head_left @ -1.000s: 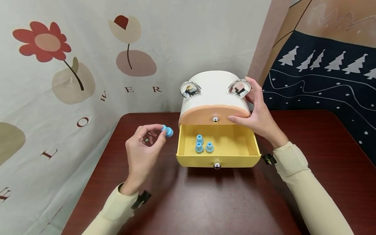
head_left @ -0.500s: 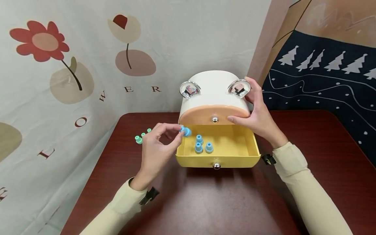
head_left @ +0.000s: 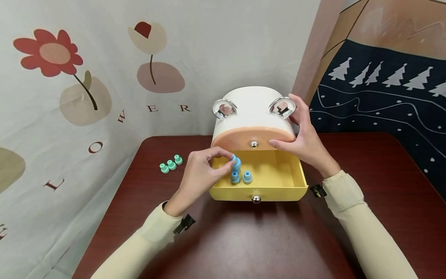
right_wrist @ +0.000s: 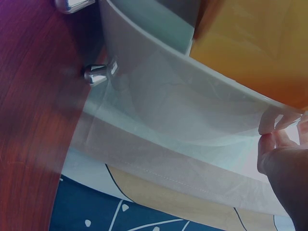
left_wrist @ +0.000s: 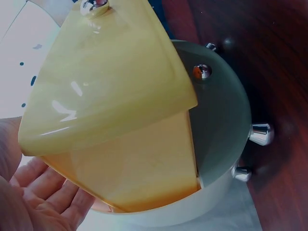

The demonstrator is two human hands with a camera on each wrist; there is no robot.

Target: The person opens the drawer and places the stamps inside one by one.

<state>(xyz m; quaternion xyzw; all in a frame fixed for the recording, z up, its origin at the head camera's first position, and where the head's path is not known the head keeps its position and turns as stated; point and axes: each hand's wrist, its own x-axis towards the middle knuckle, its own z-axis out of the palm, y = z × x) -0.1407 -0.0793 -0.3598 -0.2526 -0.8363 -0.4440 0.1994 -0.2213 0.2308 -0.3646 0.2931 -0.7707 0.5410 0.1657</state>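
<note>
In the head view, my left hand [head_left: 202, 172] pinches a small stepped blue plug [head_left: 236, 163] between thumb and forefinger, over the left part of the open yellow drawer [head_left: 278, 170]. Two similar blue plugs [head_left: 247, 178] stand plainly visible in the drawer; a third is partly hidden by the held one. My right hand [head_left: 306, 141] grips the right side of the white drawer cabinet [head_left: 254, 104], its thumb on the orange front. From below, the left wrist view shows my left fingers [left_wrist: 53, 192] beside the drawer. In the right wrist view my right fingers [right_wrist: 284, 134] touch the cabinet's wall.
Three green plugs [head_left: 171, 164] stand in a row on the dark red table [head_left: 251, 240], left of the cabinet. Silver domes [head_left: 282, 107] sit on the cabinet's top, and round silver knobs [head_left: 256, 198] on its fronts. A printed cloth [head_left: 195, 50] hangs behind.
My left hand has moved right with the blue plug, from beside the drawer to over the plugs inside. The green plugs have come into full view. My right hand keeps its grip.
</note>
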